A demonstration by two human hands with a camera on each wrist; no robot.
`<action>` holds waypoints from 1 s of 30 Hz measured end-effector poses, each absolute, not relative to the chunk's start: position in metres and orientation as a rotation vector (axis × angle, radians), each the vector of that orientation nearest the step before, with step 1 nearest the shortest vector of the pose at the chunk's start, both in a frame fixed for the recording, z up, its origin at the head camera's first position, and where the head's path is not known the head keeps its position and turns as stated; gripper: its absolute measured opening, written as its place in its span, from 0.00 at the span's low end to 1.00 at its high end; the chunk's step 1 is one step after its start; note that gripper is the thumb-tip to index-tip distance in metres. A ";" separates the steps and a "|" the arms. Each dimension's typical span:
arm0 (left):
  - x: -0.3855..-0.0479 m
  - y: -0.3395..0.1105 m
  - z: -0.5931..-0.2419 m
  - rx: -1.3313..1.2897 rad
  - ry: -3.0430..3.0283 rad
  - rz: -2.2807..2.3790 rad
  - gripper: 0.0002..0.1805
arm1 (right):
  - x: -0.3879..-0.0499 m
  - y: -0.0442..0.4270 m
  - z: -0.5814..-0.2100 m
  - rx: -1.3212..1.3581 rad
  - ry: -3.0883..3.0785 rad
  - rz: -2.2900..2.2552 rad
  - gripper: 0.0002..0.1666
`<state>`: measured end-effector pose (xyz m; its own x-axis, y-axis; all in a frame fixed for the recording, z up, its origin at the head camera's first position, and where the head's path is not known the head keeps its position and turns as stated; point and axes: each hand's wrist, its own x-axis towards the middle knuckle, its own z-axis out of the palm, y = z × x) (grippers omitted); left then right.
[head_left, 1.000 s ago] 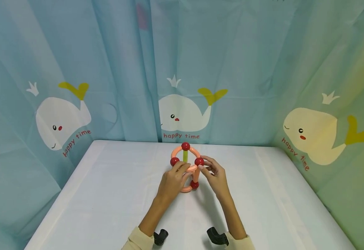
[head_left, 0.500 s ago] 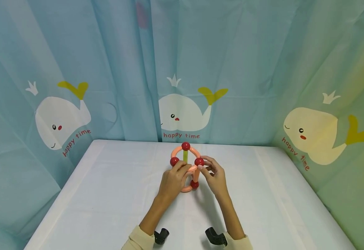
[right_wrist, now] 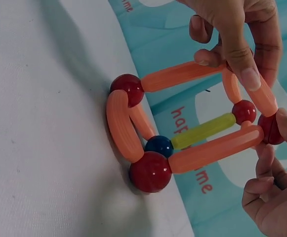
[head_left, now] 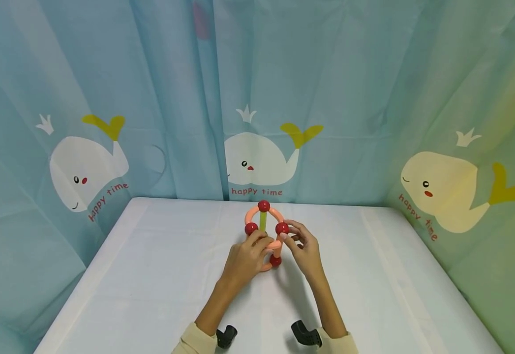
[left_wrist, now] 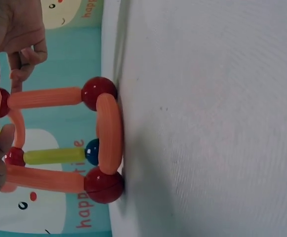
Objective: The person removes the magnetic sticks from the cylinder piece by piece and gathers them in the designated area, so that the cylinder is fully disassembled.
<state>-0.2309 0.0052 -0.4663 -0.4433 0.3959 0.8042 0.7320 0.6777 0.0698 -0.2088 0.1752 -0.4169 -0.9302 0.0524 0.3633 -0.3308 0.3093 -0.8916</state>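
A standing frame of magnetic rods and balls is between both hands. Its top ring joins three balls, a far red ball (head_left: 263,206), a left red ball (head_left: 251,229) and a right red ball (head_left: 282,228), with curved orange rods. My left hand (head_left: 243,259) pinches the front curved orange rod (right_wrist: 263,96) of this ring. Thumb and fingers of my right hand (head_left: 307,253) pinch the right red ball. Two straight orange rods (right_wrist: 215,149) and a yellow-green rod (right_wrist: 204,131) stand as uprights. Below, red balls (right_wrist: 150,172), a blue ball (right_wrist: 159,146) and curved rods rest on the table.
A white-covered table (head_left: 151,275) spreads around the frame. Behind it hangs a blue curtain (head_left: 350,98) printed with whales. Near the sleeves, a black wrist mount (head_left: 227,337) sits by the left wrist and another black mount (head_left: 306,334) by the right.
The left red ball has shifted slightly right, toward the right ball. My left hand has moved the front curved rod a little right and down. The right hand keeps its grip.
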 end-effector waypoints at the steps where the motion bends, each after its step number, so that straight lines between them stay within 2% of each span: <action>1: -0.231 0.004 -0.465 -0.874 -2.078 -0.536 0.19 | -0.209 0.175 -0.417 0.256 -2.256 1.658 0.21; 18: -0.233 -0.012 -0.470 -1.029 -2.145 -0.637 0.12 | -0.210 0.175 -0.422 0.276 -2.257 1.637 0.23; 30: -0.229 -0.022 -0.469 -0.967 -2.068 -0.565 0.08 | -0.211 0.173 -0.424 0.273 -2.249 1.613 0.23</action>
<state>-0.2288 -0.0222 -0.4691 -0.4160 0.4454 0.7928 0.7868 0.6135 0.0682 -0.2109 0.1733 -0.4240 -0.9170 0.0507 0.3957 -0.3585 0.3305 -0.8731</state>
